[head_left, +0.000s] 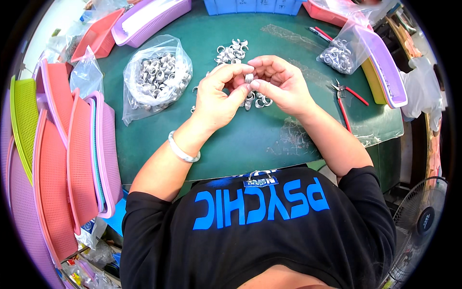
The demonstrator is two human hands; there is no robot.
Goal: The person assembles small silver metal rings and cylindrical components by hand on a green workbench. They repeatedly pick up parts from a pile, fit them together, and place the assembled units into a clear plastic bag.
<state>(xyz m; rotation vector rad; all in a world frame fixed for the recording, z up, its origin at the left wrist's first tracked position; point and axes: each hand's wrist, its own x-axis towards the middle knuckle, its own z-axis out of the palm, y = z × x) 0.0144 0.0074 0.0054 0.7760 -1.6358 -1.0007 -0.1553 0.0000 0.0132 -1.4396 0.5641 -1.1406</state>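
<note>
Above the middle of the green table, my left hand (216, 95) and my right hand (285, 87) meet fingertip to fingertip. Both are closed on a small silver ring (249, 78) with a ribbed face, pinched between thumbs and fingers. Just beyond the hands lies a loose pile of silver rings (232, 52). More rings (262, 100) rest on the table beneath the fingers, and my hands partly cover them. To the left of my left hand, an open clear plastic bag (161, 79) is full of similar rings.
Red-handled pliers (342, 96) lie open at the right, with a second clear bag of rings (338, 57) beyond them. Stacked pink, purple and green baskets (79, 154) crowd the left edge. A blue crate (250, 6) stands at the back, and a fan (418, 221) at lower right.
</note>
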